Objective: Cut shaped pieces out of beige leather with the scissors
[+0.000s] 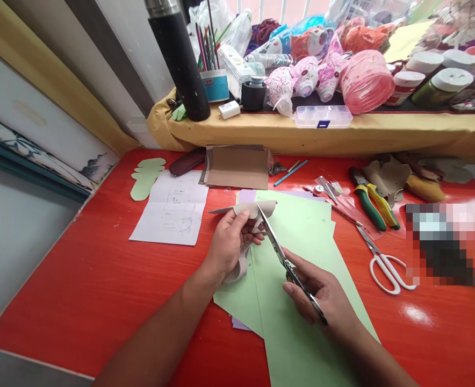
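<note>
My left hand [231,239] is closed on a piece of greyish-beige material [247,208], perhaps leather or fabric; which one I cannot tell. A strip of it hangs below the fingers onto the green paper sheets [302,252]. Wrapped round the handles of dark metal scissors [278,247] is my right hand [316,290]. The scissors slant up to the left, and their blade tips meet the edge of the beige piece. Both hands are held above the green sheets.
White-handled scissors [384,269] and green-yellow pliers [370,201] lie at the right. A paper with drawings [173,209] and green cut-outs [146,177] lie left. Brown boards [237,167] rest at the back, below a ledge with a black flask [181,64] and jars [443,86].
</note>
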The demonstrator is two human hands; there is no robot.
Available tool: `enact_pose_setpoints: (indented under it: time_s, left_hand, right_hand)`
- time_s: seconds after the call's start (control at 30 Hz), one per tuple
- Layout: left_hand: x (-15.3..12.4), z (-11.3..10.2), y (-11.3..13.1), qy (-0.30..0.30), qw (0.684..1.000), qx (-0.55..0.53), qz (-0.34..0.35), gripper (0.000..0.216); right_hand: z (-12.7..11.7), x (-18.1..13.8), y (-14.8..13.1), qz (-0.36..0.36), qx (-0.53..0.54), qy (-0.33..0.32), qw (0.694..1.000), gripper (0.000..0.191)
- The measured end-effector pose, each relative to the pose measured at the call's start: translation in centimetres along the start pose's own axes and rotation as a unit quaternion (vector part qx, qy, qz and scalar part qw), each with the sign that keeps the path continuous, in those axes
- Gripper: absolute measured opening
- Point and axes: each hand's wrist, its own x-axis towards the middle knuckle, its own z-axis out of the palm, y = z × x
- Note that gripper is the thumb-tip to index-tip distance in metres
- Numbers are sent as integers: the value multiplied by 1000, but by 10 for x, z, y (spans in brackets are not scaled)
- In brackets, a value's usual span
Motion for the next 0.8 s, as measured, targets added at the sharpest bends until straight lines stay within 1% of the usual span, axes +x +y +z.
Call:
enact_pose_setpoints:
  time_s: [0.13,0.27,0.37,0.5,0.67,0.8]
  left_hand:
    - [-2,-2,4,-26,999,41,-10,45]
    - [-2,-3,6,-36,998,51,-4,37]
    - [-2,-3,6,-34,998,51,1,33]
    - [-2,-2,7,-35,998,52,-3,30]
    - [-2,-2,6,-28,998,52,3,27]
    - [-1,-2,4,-22,999,48,10,27]
  right_hand:
    - [-1,0,3,-3,-1,-5,1000,82]
    - [-2,2,12,-14,-5,-13,1000,77]
    - [-3,3,16,-42,-15,-6,999,74]
    - [-3,2,10,-13,-38,-10,999,73]
    - [-3,1,1,-30,-69,-2,997,71]
    - [-2,2,6,-30,-63,-12,997,72]
